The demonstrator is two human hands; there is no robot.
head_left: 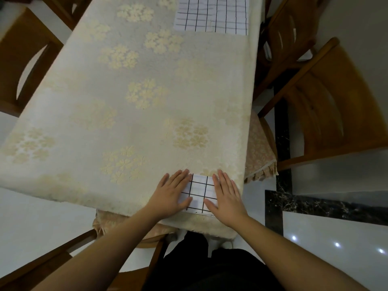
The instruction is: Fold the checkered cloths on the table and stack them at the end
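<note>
A small folded white cloth with black grid lines [199, 193] lies near the table's front right corner. My left hand [171, 193] presses flat on its left side, fingers straight. My right hand [225, 196] presses flat on its right side, fingers straight too. Both hands cover the cloth's outer edges. A second checkered cloth [212, 14], larger and spread flat, lies at the far right end of the table, partly cut off by the top of the view.
The table [117, 97] wears a cream cloth with pale flower patterns. Wooden chairs stand at the right [327, 106], at the far right [287, 38], at the left [23, 59] and under the front edge [52, 263]. A glossy white floor surrounds them.
</note>
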